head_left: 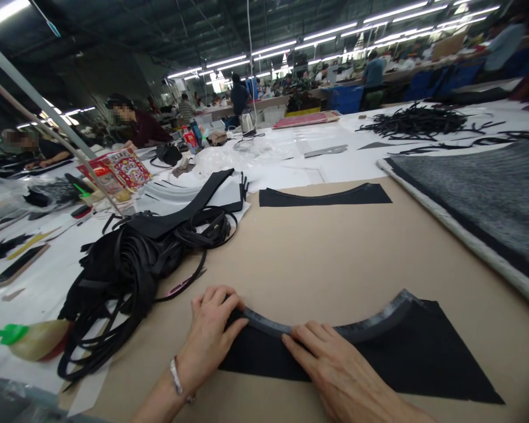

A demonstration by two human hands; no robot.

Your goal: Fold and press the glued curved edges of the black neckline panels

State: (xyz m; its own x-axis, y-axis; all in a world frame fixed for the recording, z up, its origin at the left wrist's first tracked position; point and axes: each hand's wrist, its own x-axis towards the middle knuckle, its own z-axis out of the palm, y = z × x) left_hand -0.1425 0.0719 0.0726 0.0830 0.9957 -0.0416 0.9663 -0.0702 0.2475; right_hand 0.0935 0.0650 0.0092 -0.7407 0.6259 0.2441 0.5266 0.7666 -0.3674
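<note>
A black fabric piece (418, 358) with a curved upper edge lies on the brown board (335, 252). Along that curve runs a dark grey, shiny strip (372, 322). My left hand (211, 326), with a bracelet at the wrist, has its fingers closed on the left end of the curved edge. Near the middle of the curve, my right hand (324, 352) presses its fingertips together on the strip. Farther back on the board lies a similar, smaller-looking black piece (324, 197).
Coiled black strips (132, 270) heap up at the left, beside a green-tipped bottle (37, 339). Grey fabric (480, 194) covers the right side. A pile of black scraps (417, 121) lies farther back. People stand or sit in the background.
</note>
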